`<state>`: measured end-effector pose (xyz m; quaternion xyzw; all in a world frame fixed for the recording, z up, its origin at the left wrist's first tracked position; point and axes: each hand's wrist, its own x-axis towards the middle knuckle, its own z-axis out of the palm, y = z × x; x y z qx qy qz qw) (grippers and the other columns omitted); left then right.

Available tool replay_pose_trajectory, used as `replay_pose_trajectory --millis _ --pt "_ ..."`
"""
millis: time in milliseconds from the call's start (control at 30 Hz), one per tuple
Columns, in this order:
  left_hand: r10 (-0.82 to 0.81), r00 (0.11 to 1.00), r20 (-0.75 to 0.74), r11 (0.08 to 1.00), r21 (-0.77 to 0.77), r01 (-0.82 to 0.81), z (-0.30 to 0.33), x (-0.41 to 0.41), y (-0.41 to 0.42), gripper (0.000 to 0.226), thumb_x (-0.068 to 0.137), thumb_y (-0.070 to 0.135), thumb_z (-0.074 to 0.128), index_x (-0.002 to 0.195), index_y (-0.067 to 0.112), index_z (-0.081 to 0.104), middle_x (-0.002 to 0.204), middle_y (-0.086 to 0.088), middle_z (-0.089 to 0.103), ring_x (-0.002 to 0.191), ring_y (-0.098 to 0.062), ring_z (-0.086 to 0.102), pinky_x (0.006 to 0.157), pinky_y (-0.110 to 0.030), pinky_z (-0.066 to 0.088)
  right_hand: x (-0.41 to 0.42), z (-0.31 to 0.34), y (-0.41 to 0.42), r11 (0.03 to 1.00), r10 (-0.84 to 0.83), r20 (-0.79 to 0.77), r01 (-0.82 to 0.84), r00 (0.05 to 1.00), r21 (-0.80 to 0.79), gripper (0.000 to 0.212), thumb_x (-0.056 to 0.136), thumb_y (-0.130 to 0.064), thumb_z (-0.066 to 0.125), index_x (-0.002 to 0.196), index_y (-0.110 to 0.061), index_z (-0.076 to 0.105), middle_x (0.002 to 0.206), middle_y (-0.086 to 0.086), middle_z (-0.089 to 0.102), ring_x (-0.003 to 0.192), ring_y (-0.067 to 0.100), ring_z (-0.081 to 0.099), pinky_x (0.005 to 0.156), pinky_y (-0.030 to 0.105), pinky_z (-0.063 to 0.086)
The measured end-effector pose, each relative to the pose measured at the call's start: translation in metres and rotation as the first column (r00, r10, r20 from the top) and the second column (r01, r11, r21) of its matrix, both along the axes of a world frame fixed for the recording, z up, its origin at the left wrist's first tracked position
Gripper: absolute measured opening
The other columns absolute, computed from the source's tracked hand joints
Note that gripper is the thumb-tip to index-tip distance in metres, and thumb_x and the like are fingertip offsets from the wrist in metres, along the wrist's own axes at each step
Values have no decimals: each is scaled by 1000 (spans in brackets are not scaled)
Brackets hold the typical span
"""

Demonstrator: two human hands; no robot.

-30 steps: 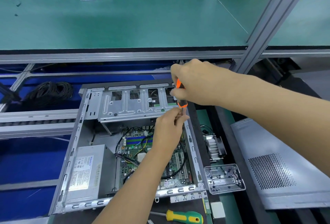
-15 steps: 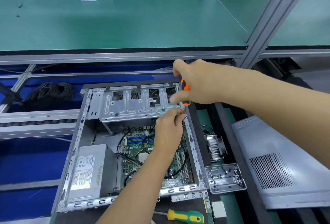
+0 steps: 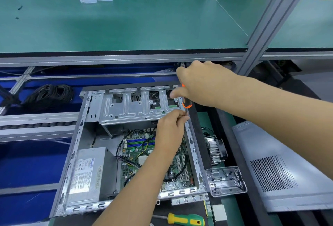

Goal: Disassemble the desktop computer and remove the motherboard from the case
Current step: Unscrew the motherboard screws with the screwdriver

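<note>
Flanking case [image 3: 75,146]: heatsink [image 3: 215,149], screw tray [image 3: 226,180], side panel [image 3: 281,168].

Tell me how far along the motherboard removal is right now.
Done: the side panel lies beside the case, and a heatsink sits outside it. In hand: the right hand grips an orange screwdriver at the drive cage while the left hand steadies its shaft. Left: the motherboard, cables and power supply remain inside.
</note>
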<state>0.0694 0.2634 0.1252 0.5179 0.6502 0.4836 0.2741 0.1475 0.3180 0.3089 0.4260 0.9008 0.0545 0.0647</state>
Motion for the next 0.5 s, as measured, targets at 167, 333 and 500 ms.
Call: replay_pose_trajectory --millis 167,333,500 --pt "-32 999 27 999 7 32 0 -6 0 5 92 16 66 95 12 69 87 4 70 81 -16 64 78 -39 52 4 5 5 959 92 -108 -117 990 -259 36 87 -31 67 113 -21 43 81 -9 44 71 5 42 54 25 32" --pt "-27 1000 -5 1000 0 27 3 -1 3 5 90 17 68 85 15 66 82 6 69 76 -13 62 75 -39 52 -1 2 -1 1000 -3 38 4 999 -27 48 88 -63 50 97 -18 37 81 2 44 79 27 42 67 37 40" --pt "-20 999 43 1000 0 20 0 -3 -1 12 87 23 72 81 18 63 76 9 67 72 -11 61 72 -37 52 0 3 1 961 111 -49 -120 993 -249 32 90 -28 63 116 -23 46 102 -1 48 92 21 47 72 32 39"
